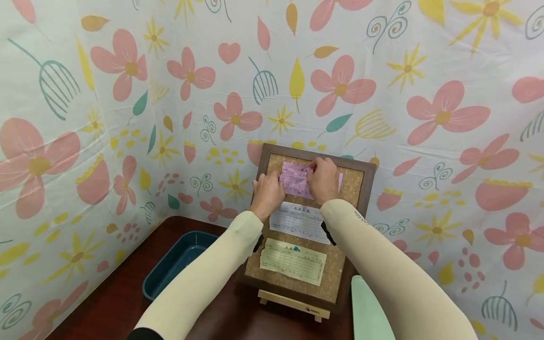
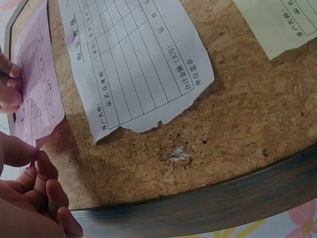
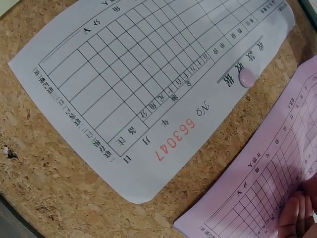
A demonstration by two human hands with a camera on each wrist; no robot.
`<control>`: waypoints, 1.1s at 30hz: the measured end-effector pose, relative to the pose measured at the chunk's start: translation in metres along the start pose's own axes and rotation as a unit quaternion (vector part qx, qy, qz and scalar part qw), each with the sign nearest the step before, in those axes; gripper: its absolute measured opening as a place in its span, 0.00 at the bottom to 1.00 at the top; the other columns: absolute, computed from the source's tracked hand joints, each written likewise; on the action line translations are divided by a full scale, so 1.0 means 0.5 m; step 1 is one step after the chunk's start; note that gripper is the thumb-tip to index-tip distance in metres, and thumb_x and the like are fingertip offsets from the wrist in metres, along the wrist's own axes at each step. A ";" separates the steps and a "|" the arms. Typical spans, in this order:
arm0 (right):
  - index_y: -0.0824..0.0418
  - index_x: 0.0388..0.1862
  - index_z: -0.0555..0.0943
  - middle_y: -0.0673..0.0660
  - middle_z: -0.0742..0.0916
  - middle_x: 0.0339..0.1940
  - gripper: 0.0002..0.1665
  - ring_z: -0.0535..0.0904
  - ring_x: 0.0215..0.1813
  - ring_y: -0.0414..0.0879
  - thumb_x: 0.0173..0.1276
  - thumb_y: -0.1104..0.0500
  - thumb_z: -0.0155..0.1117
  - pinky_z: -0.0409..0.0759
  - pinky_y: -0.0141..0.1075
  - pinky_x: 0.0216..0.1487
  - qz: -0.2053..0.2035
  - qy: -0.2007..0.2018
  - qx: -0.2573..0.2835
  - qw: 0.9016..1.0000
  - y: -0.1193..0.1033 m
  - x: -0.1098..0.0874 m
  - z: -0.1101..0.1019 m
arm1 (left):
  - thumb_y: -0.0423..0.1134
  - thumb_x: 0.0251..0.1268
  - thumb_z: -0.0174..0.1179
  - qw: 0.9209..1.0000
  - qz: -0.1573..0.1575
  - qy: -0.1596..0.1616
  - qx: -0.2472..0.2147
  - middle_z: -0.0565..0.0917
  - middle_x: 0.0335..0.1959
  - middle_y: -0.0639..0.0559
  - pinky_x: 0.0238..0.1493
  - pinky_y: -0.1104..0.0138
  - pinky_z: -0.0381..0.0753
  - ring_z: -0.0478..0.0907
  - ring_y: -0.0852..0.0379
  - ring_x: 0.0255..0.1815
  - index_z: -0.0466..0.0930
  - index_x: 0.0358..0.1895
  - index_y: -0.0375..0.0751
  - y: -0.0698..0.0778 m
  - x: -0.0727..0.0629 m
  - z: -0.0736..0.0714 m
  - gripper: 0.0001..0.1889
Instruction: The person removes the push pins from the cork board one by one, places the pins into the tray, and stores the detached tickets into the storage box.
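Note:
A cork board (image 1: 353, 182) in a brown frame leans upright in front of me. My left hand (image 1: 268, 192) pinches the left edge of a pink receipt slip (image 2: 42, 74) between thumb and forefinger, near the board's upper left. At the slip's top middle, my right hand (image 1: 324, 180) presses with bent fingers; I cannot tell what is under its fingertips. Below hangs a white receipt slip (image 1: 293, 221), held by a pink pushpin (image 3: 246, 78) at its heading. Lower down is a yellow-green slip (image 1: 293, 265) with a blue pushpin (image 1: 296, 248).
The board stands on a small wooden easel (image 1: 293, 302) on a dark red table (image 1: 110, 293). To the left sits a dark blue tray (image 1: 154, 281), partly behind my left sleeve. A mint-green object (image 1: 364, 311) lies at the right. Flower-patterned cloth (image 1: 238, 75) hangs close behind.

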State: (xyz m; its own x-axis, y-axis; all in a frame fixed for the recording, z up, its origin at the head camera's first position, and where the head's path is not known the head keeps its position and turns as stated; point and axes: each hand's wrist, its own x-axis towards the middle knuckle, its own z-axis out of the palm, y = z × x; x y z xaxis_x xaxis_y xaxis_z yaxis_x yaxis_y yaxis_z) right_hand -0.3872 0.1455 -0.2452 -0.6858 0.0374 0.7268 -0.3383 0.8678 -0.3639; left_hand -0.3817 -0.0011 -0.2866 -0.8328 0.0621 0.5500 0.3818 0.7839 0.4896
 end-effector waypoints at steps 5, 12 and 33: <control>0.66 0.33 0.81 0.60 0.79 0.33 0.03 0.76 0.38 0.55 0.63 0.67 0.60 0.75 0.46 0.40 0.001 0.000 0.009 1.000 0.005 0.004 -0.002 | 0.39 0.71 0.51 1.000 -0.001 -0.005 -0.001 0.81 0.37 0.49 0.43 0.55 0.61 0.70 0.50 0.39 0.77 0.46 0.40 0.001 0.003 -0.001 0.10; 0.65 0.33 0.79 0.58 0.77 0.33 0.02 0.75 0.35 0.52 0.62 0.66 0.60 0.75 0.43 0.37 -0.011 -0.008 0.028 1.000 0.020 0.000 -0.008 | 0.39 0.71 0.50 1.000 -0.001 -0.007 0.011 0.81 0.38 0.48 0.42 0.56 0.62 0.70 0.50 0.39 0.77 0.48 0.39 0.004 0.005 -0.003 0.11; 0.65 0.35 0.79 0.56 0.77 0.34 0.04 0.74 0.35 0.48 0.61 0.68 0.62 0.73 0.40 0.37 -0.101 0.003 0.042 0.994 0.098 -0.041 -0.086 | 0.37 0.71 0.51 0.999 -0.005 0.031 -0.014 0.83 0.37 0.45 0.44 0.53 0.61 0.71 0.48 0.39 0.77 0.46 0.36 -0.014 0.002 -0.009 0.10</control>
State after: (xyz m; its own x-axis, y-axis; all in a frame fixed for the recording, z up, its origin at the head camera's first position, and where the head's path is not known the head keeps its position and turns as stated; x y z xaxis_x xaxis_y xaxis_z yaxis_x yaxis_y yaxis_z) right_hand -0.3620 0.2084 -0.2531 -0.5948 -0.1314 0.7931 -0.5219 0.8135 -0.2566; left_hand -0.3831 -0.0092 -0.2864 -0.8110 0.0158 0.5848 0.3851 0.7669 0.5134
